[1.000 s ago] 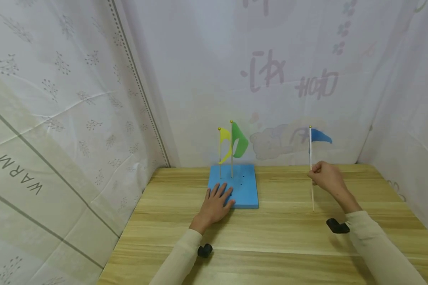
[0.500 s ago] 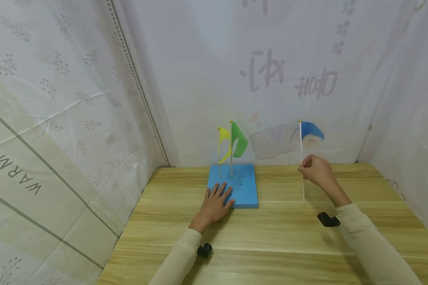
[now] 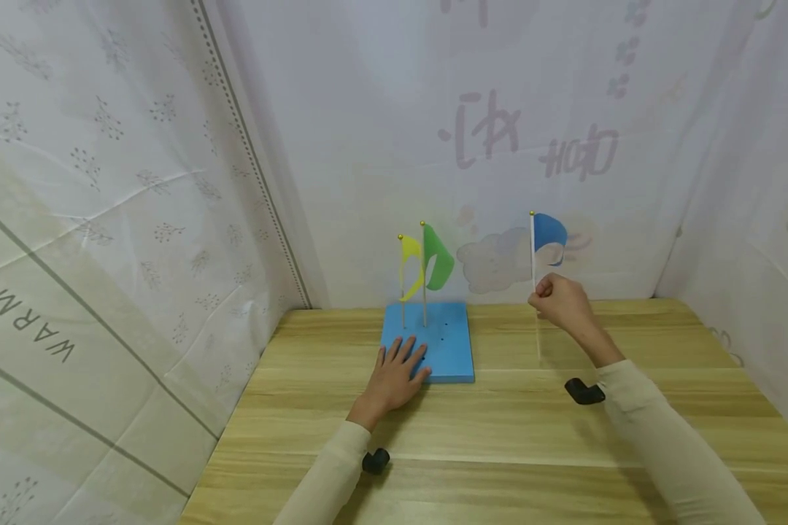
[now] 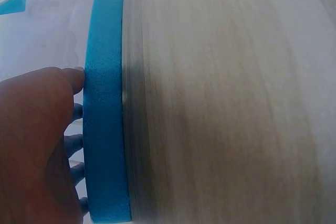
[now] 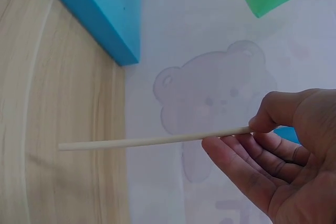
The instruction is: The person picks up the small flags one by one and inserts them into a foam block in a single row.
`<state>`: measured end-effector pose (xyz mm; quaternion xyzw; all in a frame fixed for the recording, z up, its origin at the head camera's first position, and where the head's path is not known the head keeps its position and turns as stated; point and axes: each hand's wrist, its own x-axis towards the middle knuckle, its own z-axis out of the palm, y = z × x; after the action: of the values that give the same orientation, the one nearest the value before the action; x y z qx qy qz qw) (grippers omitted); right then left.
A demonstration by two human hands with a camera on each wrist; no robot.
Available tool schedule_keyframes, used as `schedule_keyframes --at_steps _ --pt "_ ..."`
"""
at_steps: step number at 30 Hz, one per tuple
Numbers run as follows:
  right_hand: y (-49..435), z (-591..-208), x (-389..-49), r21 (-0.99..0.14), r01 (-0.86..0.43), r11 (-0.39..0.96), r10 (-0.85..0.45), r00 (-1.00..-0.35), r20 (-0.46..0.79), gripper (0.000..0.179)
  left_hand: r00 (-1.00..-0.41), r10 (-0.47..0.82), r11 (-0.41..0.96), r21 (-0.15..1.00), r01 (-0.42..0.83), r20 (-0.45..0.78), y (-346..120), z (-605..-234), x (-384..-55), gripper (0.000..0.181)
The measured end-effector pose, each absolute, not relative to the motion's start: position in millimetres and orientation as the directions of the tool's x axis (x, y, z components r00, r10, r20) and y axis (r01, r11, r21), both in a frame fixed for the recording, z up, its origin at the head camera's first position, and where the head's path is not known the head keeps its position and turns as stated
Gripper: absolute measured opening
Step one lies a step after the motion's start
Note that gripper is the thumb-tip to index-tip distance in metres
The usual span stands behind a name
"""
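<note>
A blue board (image 3: 456, 357) with small holes lies flat toward the back of the table. My left hand (image 3: 394, 373) rests on its near left part, fingers spread; the left wrist view shows the fingertips on its top face beyond the thick blue edge (image 4: 107, 108). A yellow flag (image 3: 409, 270) and a green flag (image 3: 438, 259) stand upright in the board. To the right, my right hand (image 3: 562, 300) pinches the wooden stick (image 5: 131, 142) of a blue flag (image 3: 549, 232) between thumb and fingers. The stick is upright, its bare lower end pointing down over the table.
The wooden table (image 3: 473, 452) reaches back to a printed curtain (image 3: 368, 146). Another curtain (image 3: 92, 255) hangs along the left side. A black wrist camera (image 3: 376, 461) sits by the left wrist and another black camera (image 3: 584, 391) by the right.
My right hand has moved left and a little up with the blue flag, closer to the board. The left hand and the two standing flags have stayed in place.
</note>
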<state>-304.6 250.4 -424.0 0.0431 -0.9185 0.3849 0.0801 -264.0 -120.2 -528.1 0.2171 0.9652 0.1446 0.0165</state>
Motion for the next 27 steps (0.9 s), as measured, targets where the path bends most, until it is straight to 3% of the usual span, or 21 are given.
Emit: schedule_keyframes --at_steps 27 --pt "189 -413 -324 -0.749 -0.214 0.627 -0.057 -0.972 0.229 0.016 -0.893 0.443 0.844 0.3 0.445 0.08 -121 -528 -261 0.061"
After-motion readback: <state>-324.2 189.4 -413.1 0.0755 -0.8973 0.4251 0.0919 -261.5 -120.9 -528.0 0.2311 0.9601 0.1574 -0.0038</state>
